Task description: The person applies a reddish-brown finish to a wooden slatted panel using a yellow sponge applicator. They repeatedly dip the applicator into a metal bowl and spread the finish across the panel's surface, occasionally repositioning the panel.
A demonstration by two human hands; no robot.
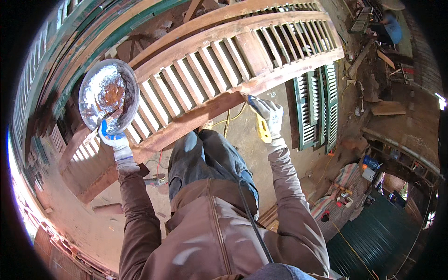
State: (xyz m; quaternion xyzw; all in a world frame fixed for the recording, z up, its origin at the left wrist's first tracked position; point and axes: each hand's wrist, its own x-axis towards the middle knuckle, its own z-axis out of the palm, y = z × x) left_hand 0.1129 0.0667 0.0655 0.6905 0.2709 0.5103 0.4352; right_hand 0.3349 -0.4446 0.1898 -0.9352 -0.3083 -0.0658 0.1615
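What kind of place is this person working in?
Probably a woodworking or furniture repair yard. A brown louvred wooden shutter lies across the work area, green louvred shutters lean nearby, and the right hand holds a yellow-handled tool against the wood.

Shiny metal bowl (108,95) (rust-brown smears inside); matt bare-wood louvred shutter (224,70); knitted cloth gloves (269,114).

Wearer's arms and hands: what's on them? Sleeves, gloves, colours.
Both arms are in brown jacket sleeves with pale knit cuffs showing at the wrists. The left hand wears a whitish work glove with blue coating on the fingers. The right hand wears a whitish-grey knit glove with darker fingertips.
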